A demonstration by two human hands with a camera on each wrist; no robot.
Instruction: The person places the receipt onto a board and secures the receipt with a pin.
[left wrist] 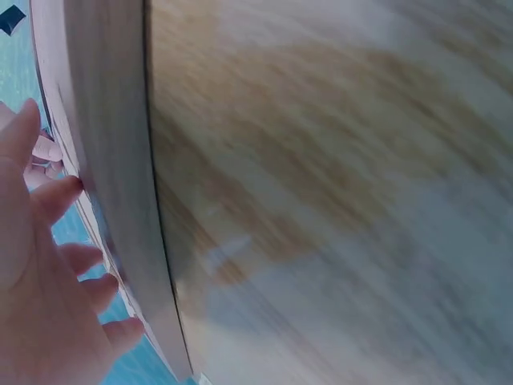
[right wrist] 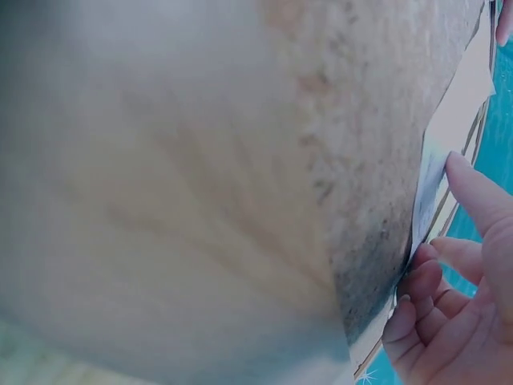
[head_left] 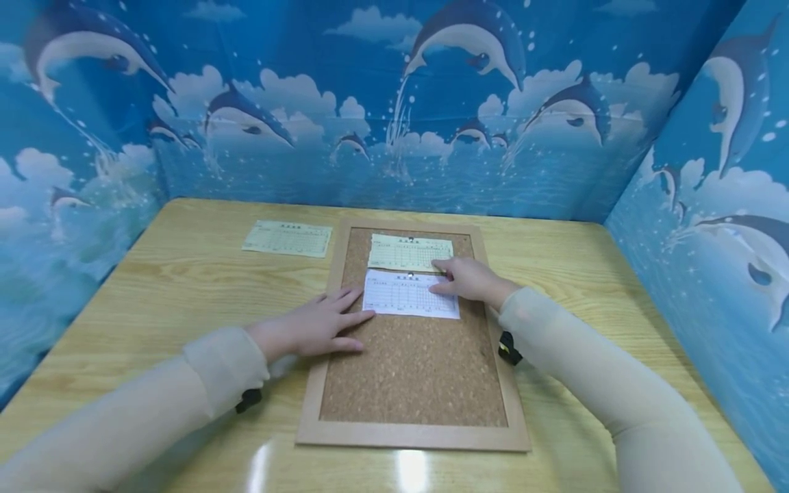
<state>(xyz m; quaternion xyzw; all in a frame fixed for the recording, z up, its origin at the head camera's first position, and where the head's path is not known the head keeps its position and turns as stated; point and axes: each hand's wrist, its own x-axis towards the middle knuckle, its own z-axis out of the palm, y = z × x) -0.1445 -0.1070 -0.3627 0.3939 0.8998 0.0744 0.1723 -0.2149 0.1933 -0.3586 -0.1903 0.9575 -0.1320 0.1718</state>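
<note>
A framed cork board lies on the table. Fixed near its top is a pale green printed form, with a small pin at its top edge. Just below it sits a white printed form, also with a pin at the top. My left hand rests across the board's left frame, fingers spread, fingertips at the white form's left edge. The right hand touches the right side of both forms, index finger on the green one and thumb on the white one. In the right wrist view its other fingers are curled.
Another pale green form lies on the wooden table left of the board. Dolphin-print curtains enclose the back and both sides. Dark straps show at the wrists.
</note>
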